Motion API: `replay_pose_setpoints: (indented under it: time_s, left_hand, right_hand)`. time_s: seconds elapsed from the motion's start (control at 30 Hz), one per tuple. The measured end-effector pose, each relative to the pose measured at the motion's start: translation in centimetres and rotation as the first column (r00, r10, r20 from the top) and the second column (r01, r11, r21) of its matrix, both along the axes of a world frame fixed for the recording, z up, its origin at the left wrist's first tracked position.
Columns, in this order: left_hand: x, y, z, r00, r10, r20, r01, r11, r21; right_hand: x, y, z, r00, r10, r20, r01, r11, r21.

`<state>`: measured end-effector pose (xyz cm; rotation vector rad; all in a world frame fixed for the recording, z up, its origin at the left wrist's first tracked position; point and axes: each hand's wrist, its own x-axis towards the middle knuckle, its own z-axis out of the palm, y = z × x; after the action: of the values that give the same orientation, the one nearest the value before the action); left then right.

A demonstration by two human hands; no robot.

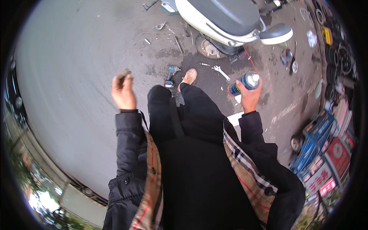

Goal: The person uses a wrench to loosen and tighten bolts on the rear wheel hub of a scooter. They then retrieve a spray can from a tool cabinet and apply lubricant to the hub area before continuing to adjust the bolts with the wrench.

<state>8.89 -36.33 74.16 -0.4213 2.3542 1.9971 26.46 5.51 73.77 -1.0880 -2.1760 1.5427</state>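
Observation:
My right hand [248,96] grips a blue spray can [236,89] with a white nozzle top and a thin red straw angled upward. My left hand [123,91] is raised at the left, fingers closed on a small grey-brown object [125,73] that is too blurred to identify. Between my hands, a blue-and-black cordless driver [171,72] lies on the ground left of my beige shoe [190,76]. An open-end adjustable wrench [221,72] and a thin socket extension [204,64] lie to the right of the shoe.
A white scooter [211,26] with a grey seat and rear wheel [206,50] stands ahead. Small metal parts [178,44] lie on the pavement [76,96]. Stacked tyres [330,55] line the right edge, near a blue wheeled machine [311,138]. A dark car [15,99] is at the far left.

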Motion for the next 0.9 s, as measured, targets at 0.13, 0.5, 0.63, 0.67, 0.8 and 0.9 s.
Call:
replay_pose_setpoints:
  time_s: [0.13, 0.5, 0.63, 0.67, 0.8, 0.9]
  left_hand:
    - [-1.9, 6.4, -3.1, 0.935, -0.327, 0.135, 0.323, 0.945, 0.054]
    - [-8.3, 10.0, -16.4, 0.339, -0.847, 0.410, 0.892, 0.427, 0.146]
    - [-10.0, 10.1, -18.0, 0.114, -0.913, 0.392, 0.967, 0.193, 0.168]
    - [-9.9, 10.3, -18.4, 0.055, -0.947, 0.316, 0.983, 0.107, 0.151]
    - [-7.6, 12.2, -20.8, -0.324, -0.924, 0.202, 0.938, -0.287, 0.194]
    - [-4.6, 13.7, -23.6, -0.362, -0.914, 0.185, 0.929, -0.338, 0.148]
  right_hand:
    - [0.7, -2.9, -2.1, 0.988, -0.143, 0.055, 0.141, 0.989, 0.039]
    - [-3.1, -13.4, -6.4, 0.817, -0.558, 0.149, 0.562, 0.827, 0.018]
    - [-5.4, -15.9, -9.0, 0.817, -0.556, 0.153, 0.566, 0.824, -0.030]
    - [-5.8, -16.2, -9.9, 0.817, -0.557, 0.150, 0.568, 0.822, -0.040]
    - [-7.1, -18.0, -14.1, 0.782, -0.615, 0.099, 0.623, 0.767, -0.154]
    - [-7.4, -18.6, -17.5, 0.748, -0.658, 0.088, 0.656, 0.713, -0.248]
